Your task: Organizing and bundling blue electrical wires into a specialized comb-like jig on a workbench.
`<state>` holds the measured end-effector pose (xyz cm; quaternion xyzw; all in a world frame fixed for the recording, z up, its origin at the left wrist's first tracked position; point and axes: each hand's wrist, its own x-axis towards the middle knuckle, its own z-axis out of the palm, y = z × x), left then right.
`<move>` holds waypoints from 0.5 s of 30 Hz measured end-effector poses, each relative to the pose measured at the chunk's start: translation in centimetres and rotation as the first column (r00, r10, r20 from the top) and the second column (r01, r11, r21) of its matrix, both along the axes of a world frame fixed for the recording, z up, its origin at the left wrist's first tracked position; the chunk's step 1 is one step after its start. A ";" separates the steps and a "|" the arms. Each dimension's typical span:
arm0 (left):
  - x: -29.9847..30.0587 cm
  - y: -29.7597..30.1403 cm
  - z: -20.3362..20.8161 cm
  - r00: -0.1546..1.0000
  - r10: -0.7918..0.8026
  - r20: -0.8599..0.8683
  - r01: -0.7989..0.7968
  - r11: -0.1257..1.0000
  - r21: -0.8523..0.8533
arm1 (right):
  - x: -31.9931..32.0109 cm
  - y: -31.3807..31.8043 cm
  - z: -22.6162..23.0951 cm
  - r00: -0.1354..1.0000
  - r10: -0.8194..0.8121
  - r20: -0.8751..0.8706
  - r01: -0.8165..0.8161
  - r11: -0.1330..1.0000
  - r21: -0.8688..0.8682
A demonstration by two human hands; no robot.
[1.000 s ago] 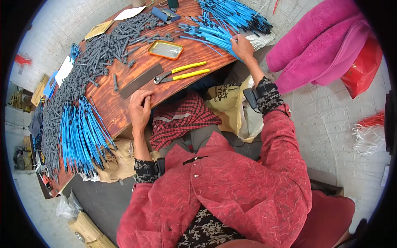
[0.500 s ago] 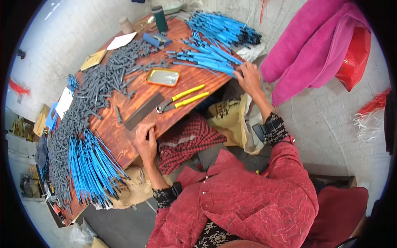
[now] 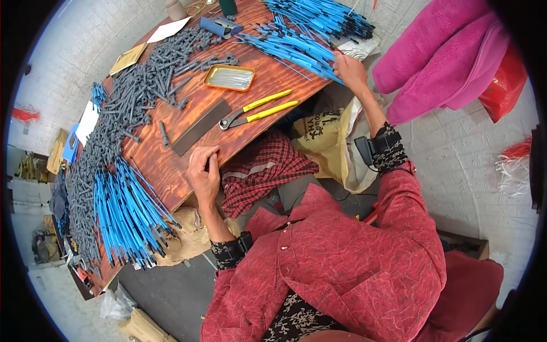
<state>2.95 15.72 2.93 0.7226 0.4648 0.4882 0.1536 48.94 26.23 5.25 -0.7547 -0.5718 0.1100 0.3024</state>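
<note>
- Right hand (image 3: pixel 350 71): at the table's right edge, fingers bent and at the near ends of the loose blue sticks (image 3: pixel 296 50); whether they pinch a stick cannot be told
- Left hand (image 3: pixel 204 171): at the front edge of the wooden table (image 3: pixel 168 165), fingers half curled, just beside the dark flat bar (image 3: pixel 201 127); no item seen in it, though the inside of the hand is hidden
- Blue sticks, dark-ended: one loose spread by the right hand, one thicker pile (image 3: pixel 322 18) behind it, one fanned sheaf (image 3: pixel 128 211) at the table's left end
- Grey plugs (image 3: pixel 131 100): one long heap along the far and left side, plus a single plug (image 3: pixel 163 133) lying apart near the bar
- Pliers (image 3: pixel 272 111), yellow handles: one, lying beside the bar, jaws toward the left, neither hand on them
- Shallow tin, orange rim (image 3: pixel 227 88): one, holding thin silvery pieces (image 3: pixel 229 77)
- State of the work, by judgement: sticks gathered in three lots; many plugs loose, apparently yet to be handled; finished pieces cannot be told from unfinished ones, so the share done stays uncertain
</note>
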 end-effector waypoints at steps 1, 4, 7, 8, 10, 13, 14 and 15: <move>0.1 0.2 0.1 1.000 -0.007 -0.006 0.008 1.000 0.004 | 0.5 0.3 -0.3 0.981 -0.051 -0.187 0.064 0.996 0.064; 0.3 -0.1 0.1 1.000 -0.005 -0.028 0.005 1.000 0.009 | 1.2 -0.1 -2.0 0.863 -0.001 -0.506 0.087 0.986 0.145; -0.4 0.1 -0.9 1.000 0.013 -0.004 -0.013 1.000 0.012 | -1.5 -2.1 -1.3 0.618 0.193 -0.762 -0.006 0.970 0.241; -0.5 0.4 -1.0 0.999 0.007 0.039 -0.007 1.000 0.004 | -2.4 -3.2 -1.1 0.617 0.235 -0.751 -0.021 0.959 0.282; -0.6 0.3 -0.7 0.960 0.053 0.275 -0.020 0.992 -0.123 | -5.5 -6.0 -1.2 0.587 0.354 -0.728 -0.133 0.929 0.344; 1.7 -0.5 2.4 0.650 0.085 0.756 0.129 0.967 -0.220 | -11.1 -10.9 -3.0 0.603 0.457 -0.654 -0.316 0.890 0.330; 2.3 -0.1 2.8 0.548 0.001 0.837 0.234 0.960 -0.154 | -12.9 -12.3 -3.1 0.644 0.452 -0.618 -0.342 0.892 0.296; 2.7 0.4 3.0 0.430 -0.088 0.898 0.332 0.941 -0.066 | -14.3 -13.7 -3.3 0.685 0.447 -0.575 -0.360 0.894 0.265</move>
